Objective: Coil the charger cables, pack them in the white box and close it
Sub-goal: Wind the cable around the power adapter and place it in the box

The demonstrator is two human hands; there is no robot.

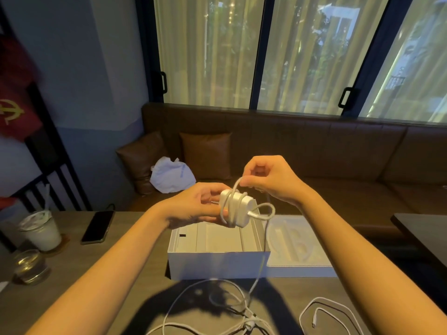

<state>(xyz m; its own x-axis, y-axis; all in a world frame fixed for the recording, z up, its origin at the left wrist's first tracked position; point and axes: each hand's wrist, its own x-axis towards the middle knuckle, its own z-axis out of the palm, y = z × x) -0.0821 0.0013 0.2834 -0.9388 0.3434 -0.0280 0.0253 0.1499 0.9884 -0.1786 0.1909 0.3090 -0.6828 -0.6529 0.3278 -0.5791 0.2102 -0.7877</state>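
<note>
Table point(101, 267), open box point(217, 262); adapter point(235, 209) clasped by left hand point(193, 206); cable point(262, 257) pinched by right hand point(268, 180); slack below could be snagged, loosening wraps.

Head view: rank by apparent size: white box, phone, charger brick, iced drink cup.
1. white box, largest by far
2. iced drink cup and phone: look alike, no ranking
3. charger brick, smallest, though held nearer the camera in the left hand
</note>
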